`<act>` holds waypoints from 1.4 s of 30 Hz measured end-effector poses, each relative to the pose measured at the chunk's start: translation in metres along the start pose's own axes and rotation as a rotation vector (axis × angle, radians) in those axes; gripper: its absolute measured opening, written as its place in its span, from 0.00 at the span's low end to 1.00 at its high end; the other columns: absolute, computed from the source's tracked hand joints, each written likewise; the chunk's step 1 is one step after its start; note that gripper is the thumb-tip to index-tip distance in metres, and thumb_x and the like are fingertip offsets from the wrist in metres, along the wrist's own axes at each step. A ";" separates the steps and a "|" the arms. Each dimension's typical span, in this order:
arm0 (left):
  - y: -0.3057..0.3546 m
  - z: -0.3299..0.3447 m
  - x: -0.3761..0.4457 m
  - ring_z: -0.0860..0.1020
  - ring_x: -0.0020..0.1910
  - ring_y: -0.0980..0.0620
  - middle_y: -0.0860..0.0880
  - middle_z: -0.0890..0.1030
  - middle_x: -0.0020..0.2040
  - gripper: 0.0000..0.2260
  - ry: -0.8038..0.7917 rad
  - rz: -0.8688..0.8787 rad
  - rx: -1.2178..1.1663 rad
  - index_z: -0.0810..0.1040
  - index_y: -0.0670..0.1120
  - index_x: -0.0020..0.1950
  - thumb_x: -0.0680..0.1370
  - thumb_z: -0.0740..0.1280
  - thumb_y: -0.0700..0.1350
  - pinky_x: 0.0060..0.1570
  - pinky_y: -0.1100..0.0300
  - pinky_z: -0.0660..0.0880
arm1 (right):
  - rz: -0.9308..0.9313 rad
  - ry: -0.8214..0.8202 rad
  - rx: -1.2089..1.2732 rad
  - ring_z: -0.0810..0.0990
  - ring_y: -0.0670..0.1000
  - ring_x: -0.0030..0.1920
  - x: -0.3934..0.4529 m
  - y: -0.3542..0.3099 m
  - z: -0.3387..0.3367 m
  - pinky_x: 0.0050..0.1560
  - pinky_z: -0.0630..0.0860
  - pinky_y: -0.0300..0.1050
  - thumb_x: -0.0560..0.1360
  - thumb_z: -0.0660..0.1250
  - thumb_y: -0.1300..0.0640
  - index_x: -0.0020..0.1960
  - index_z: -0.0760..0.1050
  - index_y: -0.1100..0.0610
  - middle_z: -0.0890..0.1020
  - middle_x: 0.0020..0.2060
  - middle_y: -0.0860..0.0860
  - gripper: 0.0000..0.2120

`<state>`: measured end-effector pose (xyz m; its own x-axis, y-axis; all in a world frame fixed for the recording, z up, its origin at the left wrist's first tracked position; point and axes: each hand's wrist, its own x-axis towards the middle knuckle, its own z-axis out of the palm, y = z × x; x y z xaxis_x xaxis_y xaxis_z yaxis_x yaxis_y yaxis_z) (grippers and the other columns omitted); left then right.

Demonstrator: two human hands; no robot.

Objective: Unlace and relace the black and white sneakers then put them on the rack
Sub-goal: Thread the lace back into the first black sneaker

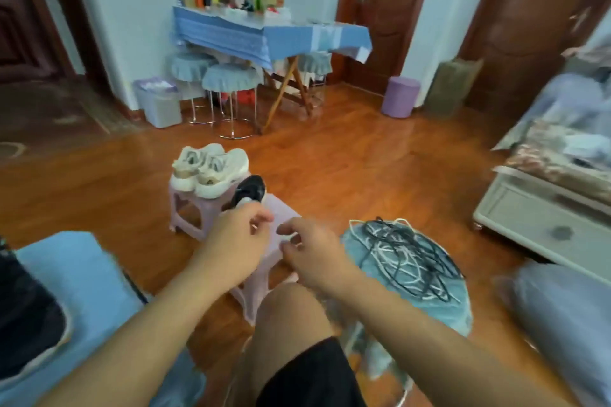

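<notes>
A black and white sneaker [248, 192] lies just above the middle of the frame, on a low pale pink plastic stool [284, 208], its toe pointing up and away; the picture is blurred, so its lacing cannot be told. At the lower left edge, a dark shoe with a pale sole [29, 320] rests on a light blue cushion [89, 274]. Left of centre, a pair of cream chunky trainers [209, 170] sits on a second pink stool [185, 205], just beside the sneaker. The person's left hand [235, 243] reaches to the sneaker's near end, fingers curled with thumb and forefinger drawn together; whether they pinch anything cannot be told. The right hand [309, 254] hovers just beside it over the stool, fingers also curled toward the thumb, its hold equally unclear. A bare knee and black shorts fill the bottom centre. Right of the hands, a tangle of black and white laces [405, 258] lies heaped on a round stool with a teal cloth cover [446, 311]. In the upper centre stands a table draped in blue cloth [264, 36].
</notes>
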<state>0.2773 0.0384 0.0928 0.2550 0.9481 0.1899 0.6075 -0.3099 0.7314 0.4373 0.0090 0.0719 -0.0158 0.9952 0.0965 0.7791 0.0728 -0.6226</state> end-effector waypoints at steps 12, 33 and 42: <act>0.034 0.197 0.009 0.72 0.66 0.45 0.49 0.71 0.64 0.16 -0.559 0.235 0.404 0.72 0.53 0.69 0.82 0.65 0.51 0.61 0.50 0.73 | 0.469 0.163 -0.352 0.75 0.57 0.59 -0.033 0.221 -0.121 0.61 0.71 0.48 0.76 0.70 0.52 0.65 0.78 0.50 0.78 0.57 0.54 0.17; 0.062 -0.035 0.117 0.83 0.51 0.49 0.46 0.83 0.46 0.07 0.364 -0.375 -1.581 0.73 0.42 0.60 0.85 0.60 0.43 0.42 0.60 0.81 | 0.324 0.231 0.259 0.73 0.39 0.24 0.030 0.166 -0.165 0.25 0.66 0.31 0.83 0.61 0.62 0.46 0.79 0.68 0.83 0.39 0.61 0.13; 0.061 -0.017 0.087 0.79 0.43 0.47 0.49 0.78 0.44 0.07 0.245 -0.205 -0.157 0.71 0.50 0.59 0.81 0.64 0.44 0.38 0.54 0.73 | 0.210 0.026 0.366 0.67 0.48 0.28 0.024 0.109 -0.163 0.47 0.76 0.53 0.84 0.58 0.60 0.45 0.76 0.63 0.67 0.25 0.48 0.13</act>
<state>0.3233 0.1034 0.1651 -0.0604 0.9842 0.1662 0.4997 -0.1143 0.8586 0.6236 0.0299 0.1328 0.1390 0.9892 -0.0457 0.4900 -0.1088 -0.8649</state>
